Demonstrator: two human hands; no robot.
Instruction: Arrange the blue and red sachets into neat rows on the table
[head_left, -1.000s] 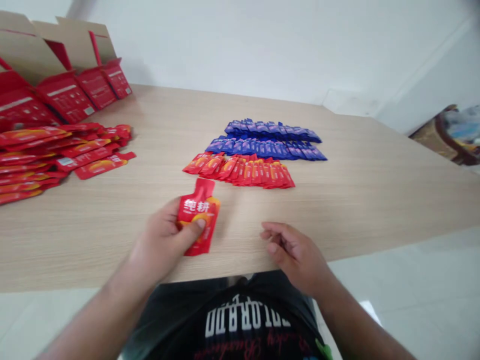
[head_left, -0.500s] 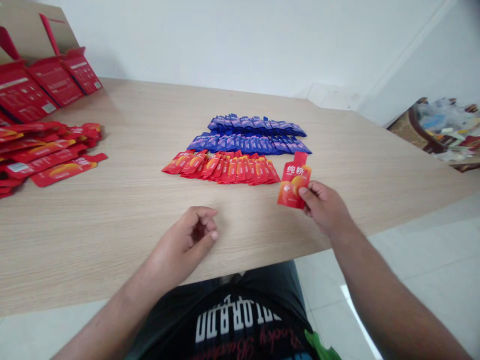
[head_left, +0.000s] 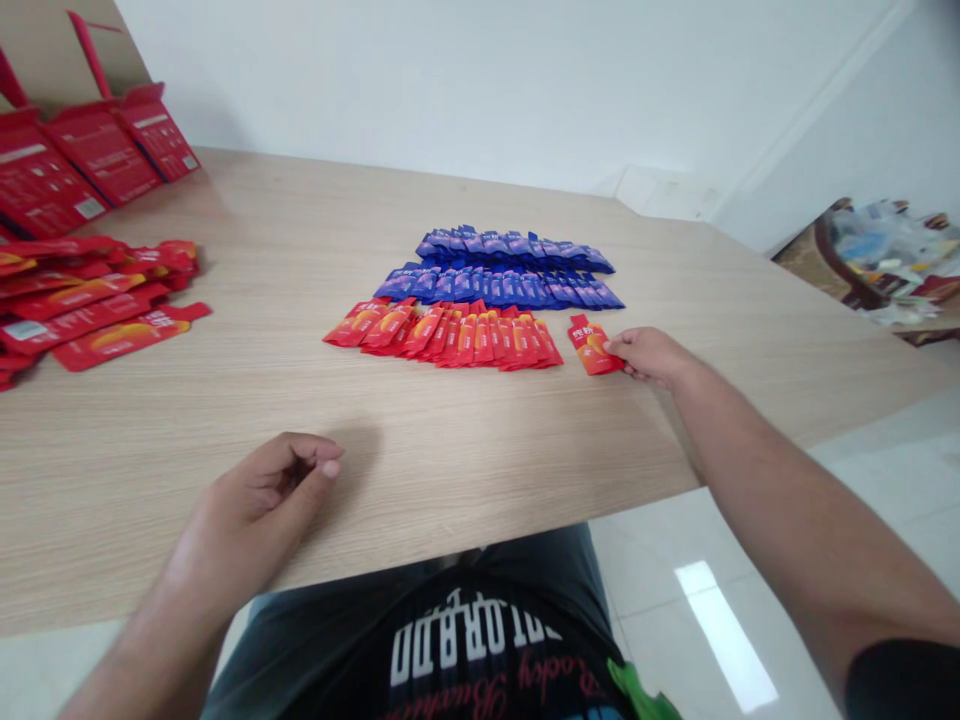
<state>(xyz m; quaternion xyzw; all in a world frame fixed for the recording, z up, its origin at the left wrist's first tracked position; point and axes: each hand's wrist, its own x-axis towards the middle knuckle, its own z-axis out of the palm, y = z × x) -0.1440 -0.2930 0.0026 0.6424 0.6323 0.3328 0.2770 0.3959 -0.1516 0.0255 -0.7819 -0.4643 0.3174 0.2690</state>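
- The red pouch [head_left: 592,348] is located at the right end of the row of red pouches [head_left: 450,337], just beside the last one, with a narrow gap between. Its neck is pointed toward the wall. Whether full contact with the surface [head_left: 450,450] has been made cannot be told.
- The red pouch is pinched at its right edge between the thumb and fingers of the right hand [head_left: 646,355].
- The row of red pouches is laid overlapped, in a slight fan.
- Behind it, a near blue row [head_left: 499,288] and a far blue row [head_left: 514,245] of pouches are set out roughly parallel.
- The left hand [head_left: 274,495] is held above the near part of the surface, well apart from the rows. Its fingers are loosely curled, a gap is left inside the thumb, and no item is seen in it.
- Progress, as judged: three rows are already arranged, and one further red pouch is being handled at the end of the front row. The pile of red pouches [head_left: 97,300] at the left is not arranged in these rows; its count cannot be read.
- Behind the pile, red cartons [head_left: 105,155] are stood side by side with their flaps raised.
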